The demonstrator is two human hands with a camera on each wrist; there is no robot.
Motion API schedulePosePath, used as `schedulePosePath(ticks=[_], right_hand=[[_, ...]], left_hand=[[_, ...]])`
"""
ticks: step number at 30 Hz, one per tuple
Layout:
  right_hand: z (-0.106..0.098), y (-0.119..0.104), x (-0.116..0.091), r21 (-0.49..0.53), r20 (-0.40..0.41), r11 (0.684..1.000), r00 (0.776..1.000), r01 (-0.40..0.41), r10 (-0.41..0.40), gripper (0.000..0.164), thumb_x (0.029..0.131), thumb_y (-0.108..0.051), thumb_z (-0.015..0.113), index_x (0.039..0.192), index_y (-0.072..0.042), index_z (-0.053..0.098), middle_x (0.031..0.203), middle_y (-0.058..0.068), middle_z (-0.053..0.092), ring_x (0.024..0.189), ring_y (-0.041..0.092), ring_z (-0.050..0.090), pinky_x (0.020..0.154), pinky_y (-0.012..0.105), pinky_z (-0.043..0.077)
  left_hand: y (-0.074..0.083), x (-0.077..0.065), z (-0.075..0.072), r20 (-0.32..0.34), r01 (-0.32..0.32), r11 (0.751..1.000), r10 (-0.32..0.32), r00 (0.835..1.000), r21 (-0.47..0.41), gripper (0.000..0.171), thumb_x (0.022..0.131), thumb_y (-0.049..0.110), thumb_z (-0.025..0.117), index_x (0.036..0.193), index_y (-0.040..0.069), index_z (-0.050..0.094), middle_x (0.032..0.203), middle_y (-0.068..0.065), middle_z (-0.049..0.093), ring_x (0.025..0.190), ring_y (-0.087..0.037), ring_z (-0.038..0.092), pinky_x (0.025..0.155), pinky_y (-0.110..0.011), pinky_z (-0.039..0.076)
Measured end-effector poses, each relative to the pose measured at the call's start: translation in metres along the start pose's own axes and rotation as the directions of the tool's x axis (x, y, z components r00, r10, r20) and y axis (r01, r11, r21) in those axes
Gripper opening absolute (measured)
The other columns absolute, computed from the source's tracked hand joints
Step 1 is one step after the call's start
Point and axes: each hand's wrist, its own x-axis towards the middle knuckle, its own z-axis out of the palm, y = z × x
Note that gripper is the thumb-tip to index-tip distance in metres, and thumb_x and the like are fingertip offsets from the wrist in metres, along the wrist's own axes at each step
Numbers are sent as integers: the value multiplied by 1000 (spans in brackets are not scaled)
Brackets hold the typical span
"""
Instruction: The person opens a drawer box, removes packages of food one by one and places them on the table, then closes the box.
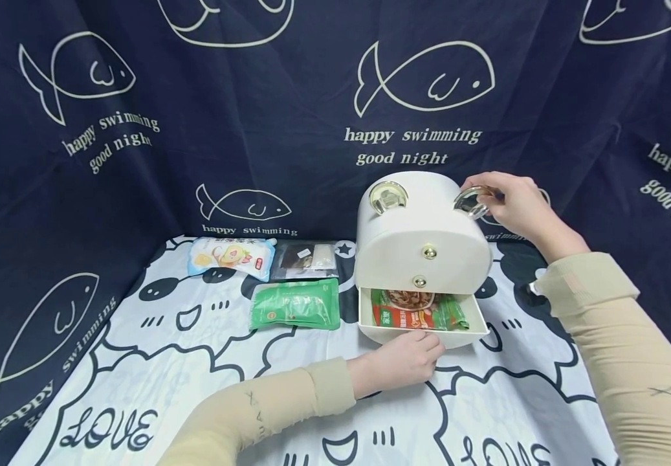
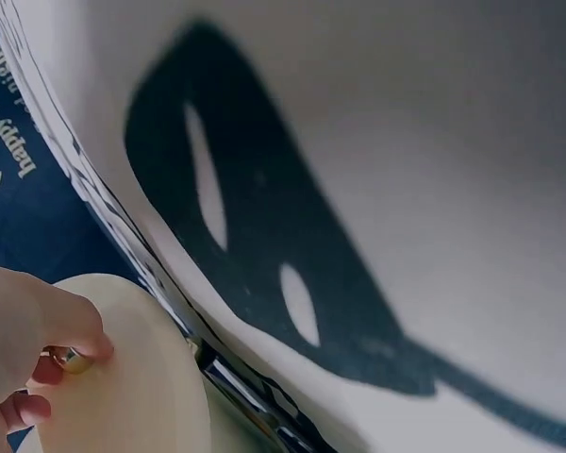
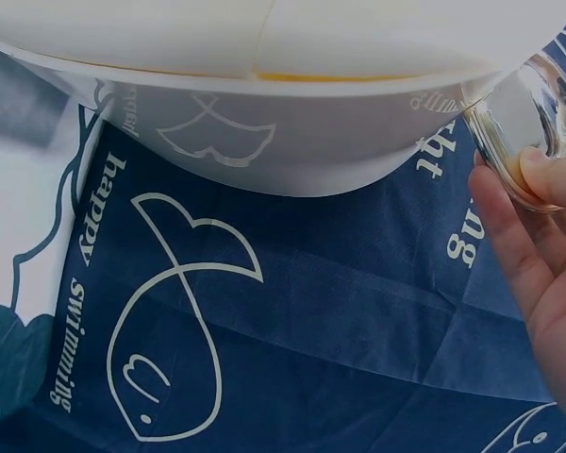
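Observation:
A white rounded box (image 1: 422, 249) with two shiny gold ears stands on the table, its bottom drawer (image 1: 422, 336) pulled out. Inside the drawer lies a red and green food packet (image 1: 411, 314). My left hand (image 1: 399, 364) is at the drawer front; in the left wrist view its fingers pinch the small gold knob (image 2: 73, 360). On the box's right ear (image 3: 524, 123), my right hand (image 3: 557, 283) has a grip, thumb on the ear's face and fingers behind. The left ear (image 1: 389, 197) is untouched. Two more gold knobs (image 1: 429, 252) sit on the front above the drawer.
Left of the box lie a green packet (image 1: 297, 304), a dark clear-fronted packet (image 1: 306, 260) and a light blue and white packet (image 1: 232, 257). A white cloth with black cartoon drawings (image 1: 207, 362) covers the table. Dark blue fish-print curtain (image 1: 312, 116) hangs behind.

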Motion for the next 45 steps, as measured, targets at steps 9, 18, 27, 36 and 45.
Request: schedulePosePath(ticks=[9,18,27,36,45], right_hand=[[0,0,0,-8,-3,1000,1000,3,-3,35,83,10,56,107,-14,67,102,8,67,79,21,53,60,17,39],[0,-1,0,-6,0,1000,1000,3,-3,36,84,10,56,107,-14,67,103,8,67,80,21,53,61,18,39],[0,-1,0,-3,4,1000,1000,-2,2,36,84,10,56,107,-15,67,103,8,67,80,20,52,60,16,39],[-1,-2,0,4,10,1000,1000,-9,9,36,83,11,56,107,-15,67,103,8,66,81,21,52,61,18,39],[0,-1,0,5,-7,1000,1000,2,-2,36,83,11,56,107,-14,67,103,8,67,79,20,52,60,15,37]], left_hand=[[8,-5,-8,10,-26,1000,26,1000,-9,27,95,21,45,100,26,70,105,8,58,94,-11,49,77,-23,41],[12,-8,-15,0,-40,999,40,999,-5,27,95,23,44,101,26,70,108,8,58,97,-11,50,78,-23,40],[10,-11,-19,4,-66,997,66,998,-27,27,95,23,43,103,28,69,109,9,58,99,-10,51,82,-24,41],[3,-14,-34,89,-21,981,39,995,-190,21,93,26,49,107,26,65,111,9,58,102,-10,51,85,-22,43],[-13,-16,-49,106,98,936,-65,992,-337,21,94,19,50,112,22,61,114,10,58,104,-8,51,85,-20,44]])
